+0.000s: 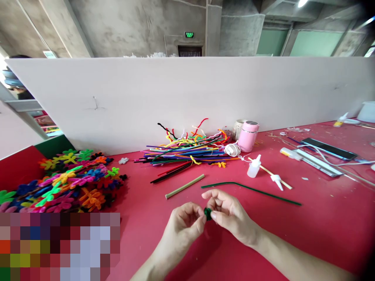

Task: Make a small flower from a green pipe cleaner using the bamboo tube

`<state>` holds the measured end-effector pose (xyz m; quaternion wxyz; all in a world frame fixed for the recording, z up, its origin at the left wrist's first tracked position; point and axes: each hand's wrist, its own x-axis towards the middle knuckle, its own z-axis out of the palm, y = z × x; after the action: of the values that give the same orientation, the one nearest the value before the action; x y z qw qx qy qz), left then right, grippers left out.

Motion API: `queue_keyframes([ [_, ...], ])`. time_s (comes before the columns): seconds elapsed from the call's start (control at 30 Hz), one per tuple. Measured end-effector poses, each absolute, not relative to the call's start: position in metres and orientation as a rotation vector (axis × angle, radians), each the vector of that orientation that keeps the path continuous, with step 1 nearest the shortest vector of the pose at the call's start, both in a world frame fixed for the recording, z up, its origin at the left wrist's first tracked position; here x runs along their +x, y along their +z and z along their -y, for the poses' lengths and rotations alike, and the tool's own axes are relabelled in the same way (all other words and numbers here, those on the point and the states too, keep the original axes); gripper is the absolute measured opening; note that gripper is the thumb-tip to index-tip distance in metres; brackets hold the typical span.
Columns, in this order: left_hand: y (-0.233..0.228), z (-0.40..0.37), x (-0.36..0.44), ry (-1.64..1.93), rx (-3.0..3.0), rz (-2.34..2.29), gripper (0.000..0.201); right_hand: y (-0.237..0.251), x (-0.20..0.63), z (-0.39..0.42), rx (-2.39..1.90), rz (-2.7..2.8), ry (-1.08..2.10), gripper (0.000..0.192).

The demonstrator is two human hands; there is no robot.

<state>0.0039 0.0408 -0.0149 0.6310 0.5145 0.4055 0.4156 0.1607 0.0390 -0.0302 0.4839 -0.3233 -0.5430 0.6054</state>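
Note:
Between my two hands is a small dark green bundle of bent pipe cleaner (208, 213), held just above the red table. My left hand (187, 222) pinches its left side with thumb and forefinger. From the right, the thumb and fingers of my right hand (228, 212) close on it, covering part of its shape. Just beyond my hands lies a dark green pipe cleaner (252, 188), bent near its left end. Left of that one rests a pale green stick (185, 186).
Many coloured pipe cleaners (187, 150) lie piled against a white partition (164, 93). Finished fuzzy flowers (76, 181) heap at left. A pink jar (248, 136), a glue bottle (254, 167), a white nozzle cap (277, 181) and a phone (329, 149) stand or lie to the right.

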Motion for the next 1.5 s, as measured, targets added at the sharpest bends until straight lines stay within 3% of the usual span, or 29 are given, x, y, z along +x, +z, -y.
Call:
queue_keyframes([
  [0.23,-0.015,-0.038,0.006,1.095,1.608,-1.106,0.01,-0.023,0.161,-0.034,-0.955,1.665,1.007,0.033],
  [0.37,-0.016,-0.037,0.006,1.053,1.716,-1.176,0.014,-0.022,0.161,-0.034,-0.955,1.7,0.927,0.035],
  [0.6,-0.015,-0.041,0.005,0.915,1.555,-1.13,0.019,-0.027,0.165,-0.042,-0.906,1.537,1.3,0.033],
  [0.9,-0.019,-0.044,0.005,0.944,1.068,-0.98,0.017,-0.026,0.167,-0.046,-0.925,1.538,1.373,0.034],
  [1.23,-0.022,-0.043,0.004,0.906,0.681,-0.731,0.011,-0.033,0.164,-0.048,-0.67,0.781,1.975,0.033],
  [1.5,-0.021,-0.041,0.008,0.922,0.628,-0.663,0.017,-0.037,0.162,-0.048,-0.612,0.475,2.115,0.032],
])
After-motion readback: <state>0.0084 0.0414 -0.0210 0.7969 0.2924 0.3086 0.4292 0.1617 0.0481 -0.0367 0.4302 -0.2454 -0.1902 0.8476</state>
